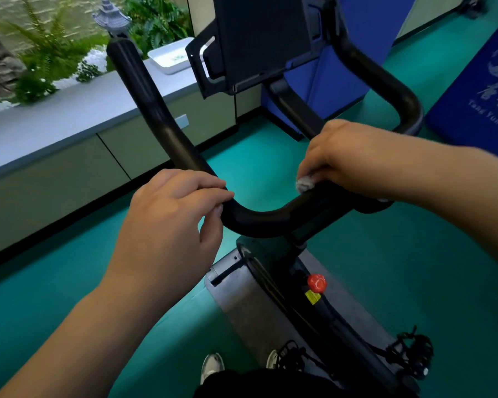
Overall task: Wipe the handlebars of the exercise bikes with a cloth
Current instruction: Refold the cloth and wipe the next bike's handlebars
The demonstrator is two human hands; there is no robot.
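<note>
Two bare forearms are seen reaching forward from the bottom edge. Black handlebars point(259, 219) are gripped by the left hand point(170, 222) at the left bend, fingers curled over the bar. A small grey-white cloth point(305, 183) is pinched by the right hand point(345, 159) and pressed against the bar right of centre. Below, a red knob point(316, 282) sits on the bike frame point(247, 294), above a green floor point(400, 254).

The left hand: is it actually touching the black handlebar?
Touching. The head view shows the left hand curled over the handlebar at its left bend, fingers on top and thumb against the bar's near side.
</note>
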